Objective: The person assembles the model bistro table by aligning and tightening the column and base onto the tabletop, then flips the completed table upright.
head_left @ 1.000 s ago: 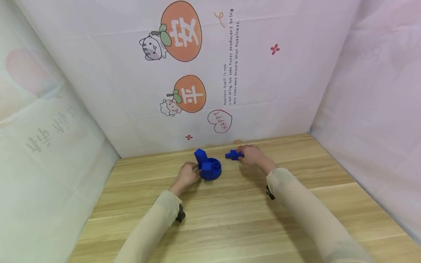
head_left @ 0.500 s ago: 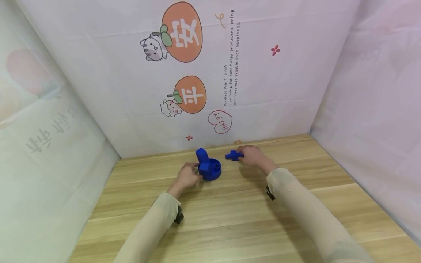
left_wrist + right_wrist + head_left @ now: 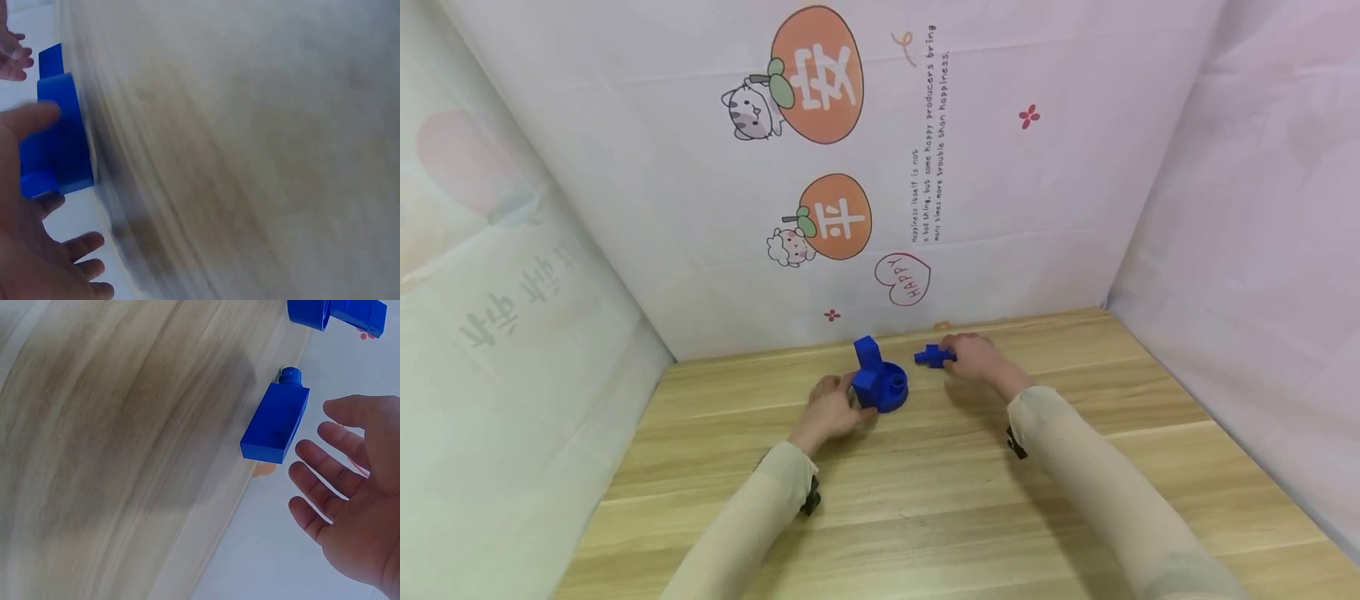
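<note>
A round blue base [image 3: 892, 405] with a low rim and a small ring-shaped socket inside stands near the back of the table. Two square blue blocks, a taller one [image 3: 868, 354] and a nearer one [image 3: 865, 387], rise from its left side. My left hand [image 3: 831, 411] holds it from the left, thumb at the front and fingers behind. In the left wrist view, the blurred thumb [image 3: 37, 119] crosses the blue wall. My right hand [image 3: 974, 357] hovers at a separate blue block with a round stub [image 3: 275, 422], its loosely spread fingers apart from it in the right wrist view.
The wood-grain table [image 3: 910, 508] meets a white printed cloth wall [image 3: 1000, 208] just behind the blue parts. Cloth walls also stand on the left and right. Both sleeved wrists carry small black cameras.
The round base has turned and shifted slightly right, swinging its blocks with it. My left hand has moved right, its thumb coming round to the front. The right hand is nearly still.
</note>
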